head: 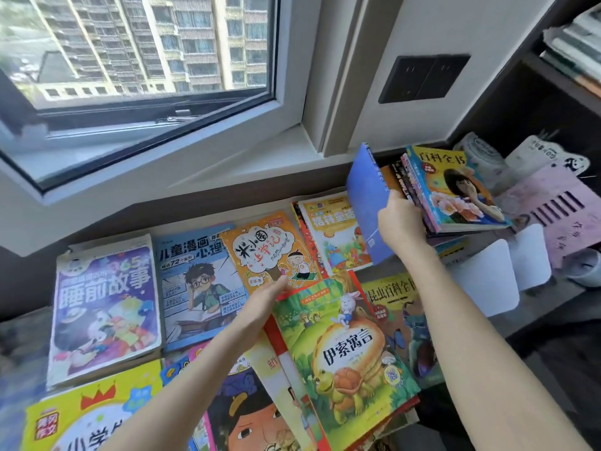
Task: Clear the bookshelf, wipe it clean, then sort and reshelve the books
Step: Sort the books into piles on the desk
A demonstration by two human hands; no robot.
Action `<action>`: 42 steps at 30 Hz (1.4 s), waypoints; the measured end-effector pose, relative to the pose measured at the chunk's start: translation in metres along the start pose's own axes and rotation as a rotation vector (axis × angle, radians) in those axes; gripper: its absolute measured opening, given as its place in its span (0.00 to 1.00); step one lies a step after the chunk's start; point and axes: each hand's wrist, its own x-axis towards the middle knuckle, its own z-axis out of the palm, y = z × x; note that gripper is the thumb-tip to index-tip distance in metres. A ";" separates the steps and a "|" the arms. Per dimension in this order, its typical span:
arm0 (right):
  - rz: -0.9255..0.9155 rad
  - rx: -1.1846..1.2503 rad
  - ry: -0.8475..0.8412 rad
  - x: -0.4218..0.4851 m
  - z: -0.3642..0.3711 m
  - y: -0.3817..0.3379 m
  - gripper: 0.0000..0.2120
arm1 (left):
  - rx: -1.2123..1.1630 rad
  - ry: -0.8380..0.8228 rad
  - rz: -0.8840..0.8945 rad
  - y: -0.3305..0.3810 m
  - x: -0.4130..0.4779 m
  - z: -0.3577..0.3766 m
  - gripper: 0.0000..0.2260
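Now, the blue book (366,203) is held up on its edge by the right hand (401,219). The fingers are curled round its near right side, though the fingertips themselves are hidden behind the cover. Its long axis runs up and away towards the wall, tilted slightly left. Just to its right, nearly touching, a leaning stack of books (455,190) is seen, topped by a cover with a face and flowers. That is the relation to watch: the stack lies right of the gripping fingers, and the dark bookshelf (527,102) further right and higher. Whichever is meant, the right hand is judged far the nearer, and the book would have to be tipped rightwards.

Meanwhile the left hand (263,297) is laid flat, its fingers straight and nothing gripped. The fingertips rest at the lower edge of the orange cartoon book (266,249), beside the top corner of the green tortoise book (341,336). Many more covers are spread face-up below the window (136,53), so sorting is judged to be under way and reshelving not yet done.
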 end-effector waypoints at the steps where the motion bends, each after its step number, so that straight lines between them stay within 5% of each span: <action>1: 0.004 0.022 0.035 -0.009 -0.017 -0.001 0.13 | 0.008 -0.012 0.012 0.001 0.001 -0.004 0.19; 7: -0.223 -0.201 0.316 -0.115 -0.068 -0.019 0.11 | -0.093 0.038 0.118 0.028 0.003 -0.022 0.21; 15: -0.494 -0.504 -0.387 -0.215 -0.016 -0.049 0.34 | 0.064 -0.102 0.064 0.058 -0.001 -0.008 0.25; 20: -0.609 -0.377 -0.526 -0.218 -0.010 -0.047 0.16 | 0.385 -0.107 0.148 0.053 -0.010 0.002 0.14; 23: -0.519 -0.146 -0.564 -0.202 -0.005 -0.042 0.10 | 0.456 -0.156 0.164 0.047 -0.011 0.001 0.13; 29: -0.138 0.094 -0.146 -0.097 0.003 -0.025 0.17 | 0.316 -0.149 0.114 0.042 -0.003 -0.010 0.19; 32: -0.005 0.041 -0.232 -0.044 0.028 -0.020 0.21 | 0.200 -0.034 0.104 0.044 0.009 -0.021 0.16; 36: 0.094 -0.048 -0.468 0.010 0.080 -0.017 0.40 | 0.124 0.051 0.075 0.042 0.027 -0.035 0.13; 39: 0.046 -0.198 -0.572 0.030 0.115 -0.020 0.53 | 0.096 0.083 0.068 0.043 0.034 -0.041 0.14; 42: -0.006 -0.285 -0.541 0.040 0.133 -0.024 0.56 | 0.081 0.114 0.067 0.045 0.037 -0.045 0.13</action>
